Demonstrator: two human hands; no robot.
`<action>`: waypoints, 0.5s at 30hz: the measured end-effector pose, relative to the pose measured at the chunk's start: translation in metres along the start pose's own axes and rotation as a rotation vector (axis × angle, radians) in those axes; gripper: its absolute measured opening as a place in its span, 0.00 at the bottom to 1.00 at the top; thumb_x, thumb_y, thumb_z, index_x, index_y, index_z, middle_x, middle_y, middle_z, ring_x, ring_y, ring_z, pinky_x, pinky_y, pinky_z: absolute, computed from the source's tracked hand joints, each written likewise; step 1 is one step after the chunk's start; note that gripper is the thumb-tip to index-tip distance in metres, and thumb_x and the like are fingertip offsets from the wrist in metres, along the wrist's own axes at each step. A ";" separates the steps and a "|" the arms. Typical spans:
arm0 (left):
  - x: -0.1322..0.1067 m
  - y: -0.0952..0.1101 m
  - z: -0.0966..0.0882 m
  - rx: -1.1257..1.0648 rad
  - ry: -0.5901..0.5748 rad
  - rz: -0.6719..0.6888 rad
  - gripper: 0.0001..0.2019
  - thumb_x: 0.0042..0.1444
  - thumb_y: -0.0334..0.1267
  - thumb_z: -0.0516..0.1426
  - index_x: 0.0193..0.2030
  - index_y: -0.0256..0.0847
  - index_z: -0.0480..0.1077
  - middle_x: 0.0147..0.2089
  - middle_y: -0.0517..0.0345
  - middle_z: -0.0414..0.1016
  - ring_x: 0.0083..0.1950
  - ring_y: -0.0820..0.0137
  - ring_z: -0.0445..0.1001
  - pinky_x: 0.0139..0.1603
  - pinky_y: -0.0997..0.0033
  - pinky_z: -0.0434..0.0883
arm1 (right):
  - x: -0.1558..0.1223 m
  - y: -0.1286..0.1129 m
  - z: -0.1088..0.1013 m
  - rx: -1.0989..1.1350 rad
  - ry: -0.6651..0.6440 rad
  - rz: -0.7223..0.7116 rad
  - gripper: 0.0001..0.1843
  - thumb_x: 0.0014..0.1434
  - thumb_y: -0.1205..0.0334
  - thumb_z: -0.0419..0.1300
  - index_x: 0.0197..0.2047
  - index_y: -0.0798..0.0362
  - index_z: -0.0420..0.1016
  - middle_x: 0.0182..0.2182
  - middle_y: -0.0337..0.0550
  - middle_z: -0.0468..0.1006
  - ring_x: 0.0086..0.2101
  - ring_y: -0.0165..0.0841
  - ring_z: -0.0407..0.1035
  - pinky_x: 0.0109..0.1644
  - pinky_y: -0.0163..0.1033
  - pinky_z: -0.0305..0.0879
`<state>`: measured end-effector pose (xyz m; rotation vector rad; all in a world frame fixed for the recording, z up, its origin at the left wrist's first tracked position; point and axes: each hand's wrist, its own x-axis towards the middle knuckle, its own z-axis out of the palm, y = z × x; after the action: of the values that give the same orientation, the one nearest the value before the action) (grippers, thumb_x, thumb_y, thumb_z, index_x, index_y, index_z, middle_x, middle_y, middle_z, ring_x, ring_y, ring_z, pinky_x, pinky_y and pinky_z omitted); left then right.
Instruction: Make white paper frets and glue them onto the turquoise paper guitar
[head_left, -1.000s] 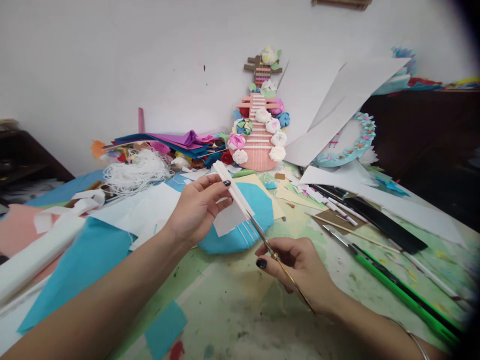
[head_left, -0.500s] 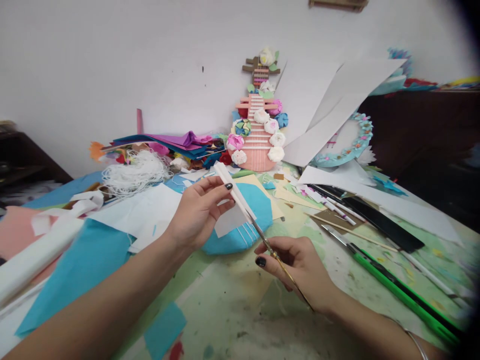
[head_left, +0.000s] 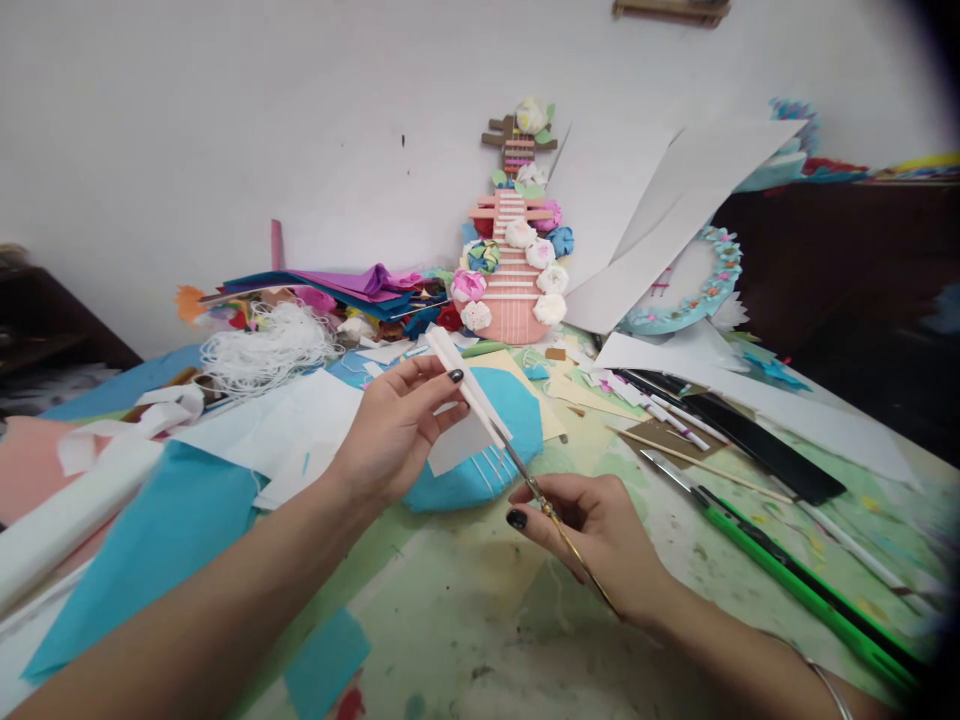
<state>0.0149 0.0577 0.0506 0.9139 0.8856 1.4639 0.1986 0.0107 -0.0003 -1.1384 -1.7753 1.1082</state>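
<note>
My left hand (head_left: 394, 425) is closed in a pinch on a folded white paper piece (head_left: 463, 400), holding it up above the table. My right hand (head_left: 596, 535) grips thin gold scissors (head_left: 551, 515) whose blades meet the lower edge of that paper. Just behind and under the paper lies a blue paper shape with white strings (head_left: 484, 455).
A pink paper guitar with paper flowers (head_left: 514, 255) leans on the wall. Coloured sheets (head_left: 337, 285) and white string (head_left: 266, 345) lie at left, a blue sheet (head_left: 150, 540) near my arm, a green cutter (head_left: 787, 575), sticks and white sheets (head_left: 660, 215) at right.
Almost nothing has changed; both hands hold the paper and scissors in the same spot, with only a slight shift of the view.
</note>
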 end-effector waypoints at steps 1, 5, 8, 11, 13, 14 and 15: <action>0.000 0.000 0.000 0.004 0.000 -0.001 0.07 0.45 0.31 0.65 0.31 0.36 0.72 0.32 0.59 0.74 0.32 0.74 0.72 0.37 0.70 0.69 | 0.000 0.000 0.000 -0.002 0.002 0.002 0.19 0.52 0.45 0.61 0.29 0.55 0.77 0.13 0.30 0.49 0.16 0.23 0.44 0.19 0.32 0.40; 0.000 -0.001 -0.001 0.006 -0.014 -0.015 0.08 0.45 0.32 0.65 0.32 0.36 0.72 0.32 0.58 0.74 0.33 0.73 0.73 0.38 0.69 0.70 | 0.001 -0.004 -0.001 -0.039 0.004 0.008 0.19 0.52 0.46 0.61 0.26 0.55 0.76 0.13 0.30 0.47 0.17 0.23 0.42 0.20 0.33 0.40; 0.001 -0.002 -0.002 -0.003 -0.023 -0.012 0.08 0.45 0.31 0.65 0.33 0.35 0.72 0.33 0.58 0.75 0.34 0.73 0.73 0.38 0.69 0.70 | 0.002 -0.006 -0.001 -0.052 -0.004 0.007 0.20 0.52 0.46 0.60 0.26 0.56 0.77 0.14 0.30 0.46 0.18 0.23 0.41 0.20 0.33 0.40; 0.000 -0.002 -0.003 -0.003 -0.048 0.000 0.08 0.46 0.31 0.65 0.34 0.35 0.73 0.33 0.57 0.74 0.34 0.74 0.72 0.37 0.71 0.70 | 0.001 -0.005 -0.001 -0.034 0.001 0.003 0.20 0.53 0.47 0.60 0.26 0.56 0.77 0.15 0.31 0.46 0.18 0.23 0.41 0.21 0.33 0.40; -0.001 -0.003 -0.002 0.007 -0.067 -0.005 0.08 0.46 0.31 0.65 0.35 0.34 0.73 0.34 0.57 0.74 0.34 0.74 0.73 0.37 0.72 0.70 | 0.001 -0.004 0.000 -0.020 0.011 0.008 0.20 0.53 0.47 0.59 0.27 0.57 0.77 0.16 0.31 0.47 0.19 0.23 0.41 0.21 0.33 0.39; -0.002 -0.003 -0.001 0.010 -0.073 -0.011 0.09 0.46 0.31 0.65 0.35 0.35 0.73 0.34 0.57 0.74 0.35 0.74 0.73 0.37 0.72 0.70 | 0.000 -0.004 0.000 -0.018 0.014 0.013 0.20 0.54 0.47 0.59 0.28 0.58 0.77 0.16 0.31 0.47 0.19 0.23 0.41 0.21 0.33 0.39; -0.002 -0.003 -0.001 0.011 -0.075 -0.021 0.09 0.47 0.32 0.64 0.35 0.35 0.72 0.34 0.57 0.74 0.35 0.73 0.73 0.37 0.72 0.70 | 0.000 -0.004 0.000 -0.020 0.016 0.018 0.20 0.54 0.47 0.59 0.28 0.58 0.77 0.16 0.31 0.47 0.19 0.23 0.41 0.21 0.33 0.39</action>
<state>0.0154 0.0556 0.0475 0.9592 0.8461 1.3992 0.1973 0.0100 0.0040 -1.1741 -1.7710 1.0913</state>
